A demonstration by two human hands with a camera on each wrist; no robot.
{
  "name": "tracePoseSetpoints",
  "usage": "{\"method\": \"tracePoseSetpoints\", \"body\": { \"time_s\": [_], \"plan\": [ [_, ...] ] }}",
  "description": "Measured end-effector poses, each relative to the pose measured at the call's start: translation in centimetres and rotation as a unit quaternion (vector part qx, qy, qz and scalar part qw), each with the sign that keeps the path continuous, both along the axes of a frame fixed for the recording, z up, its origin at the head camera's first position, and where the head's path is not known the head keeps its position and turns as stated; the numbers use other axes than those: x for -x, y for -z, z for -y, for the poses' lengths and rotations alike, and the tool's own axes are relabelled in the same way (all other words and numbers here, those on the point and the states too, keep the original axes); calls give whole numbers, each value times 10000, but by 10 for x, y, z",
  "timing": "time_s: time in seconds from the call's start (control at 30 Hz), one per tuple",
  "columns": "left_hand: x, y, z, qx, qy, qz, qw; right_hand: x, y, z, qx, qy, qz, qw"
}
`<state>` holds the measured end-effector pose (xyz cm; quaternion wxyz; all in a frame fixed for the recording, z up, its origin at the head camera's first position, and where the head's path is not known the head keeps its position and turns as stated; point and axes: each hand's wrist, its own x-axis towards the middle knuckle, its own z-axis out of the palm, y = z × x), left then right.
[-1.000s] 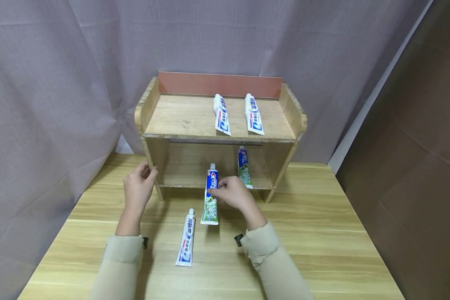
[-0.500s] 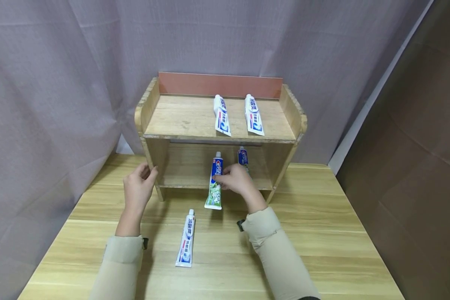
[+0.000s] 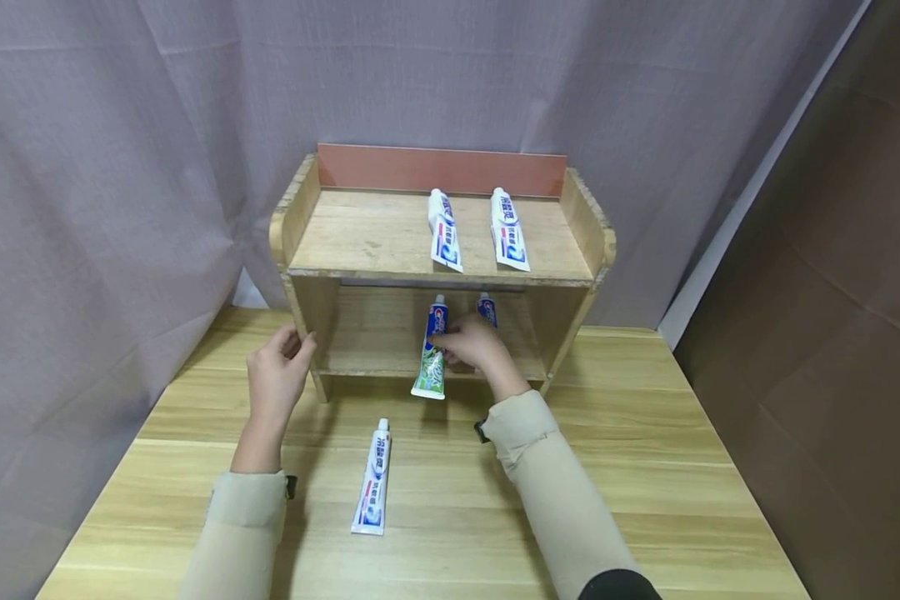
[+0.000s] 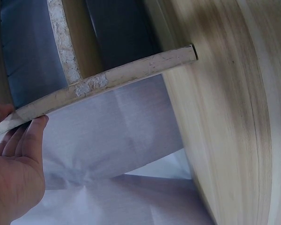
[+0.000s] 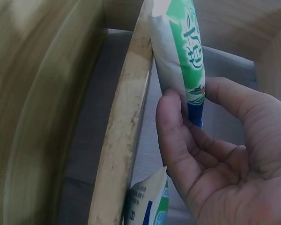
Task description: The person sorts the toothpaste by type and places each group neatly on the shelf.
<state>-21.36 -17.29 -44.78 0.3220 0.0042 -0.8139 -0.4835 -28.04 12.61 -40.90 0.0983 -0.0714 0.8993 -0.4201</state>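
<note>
From the head view, the right hand (image 3: 471, 346) reaches forward with the arm stretched out over the tabletop (image 3: 645, 467), fingers and thumb pinched on a green-and-blue toothpaste tube (image 3: 432, 350). The tube points cap-first into the lower compartment of the wooden shelf unit (image 3: 345, 242), its crimped end hanging out past the front edge of the lower board. Just to its right, deeper in the same compartment, lies a second green toothpaste tube (image 3: 486, 308), mostly hidden by the hand. The left hand (image 3: 276, 375) rests against the shelf unit's left side panel, thumb on the front edge, fingers loosely curved round the outer face. On the top shelf two white toothpaste tubes (image 3: 444, 237) lie side by side, caps toward the back. Another white tube (image 3: 373, 479) lies on the tabletop between the two sleeves, well apart from either hand.

The left wrist view shows the left hand (image 4: 14, 173) low in the corner, fingertips touching the worn edge of the side panel (image 4: 107, 82), fingers nearly straight, gripping nothing.

The right wrist view shows the right hand (image 5: 215, 159) holding the green tube (image 5: 180, 56), thumb pressed on its face, fingers behind, right beside the lower board's edge (image 5: 126, 126). The end of the other green tube (image 5: 150, 201) shows below.
</note>
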Motion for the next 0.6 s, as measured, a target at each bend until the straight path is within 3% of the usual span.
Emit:
{"method": "tracePoseSetpoints", "body": {
  "time_s": [0.3, 0.6],
  "plan": [
    [-1, 0, -1, -11, -19, 21, 10000, 14, 4, 5, -232, 240, -93, 9994],
    [0, 0, 0, 11, -45, -61, 10000, 20, 7, 6, -91, 299, -177, 9994]
  ]
}}
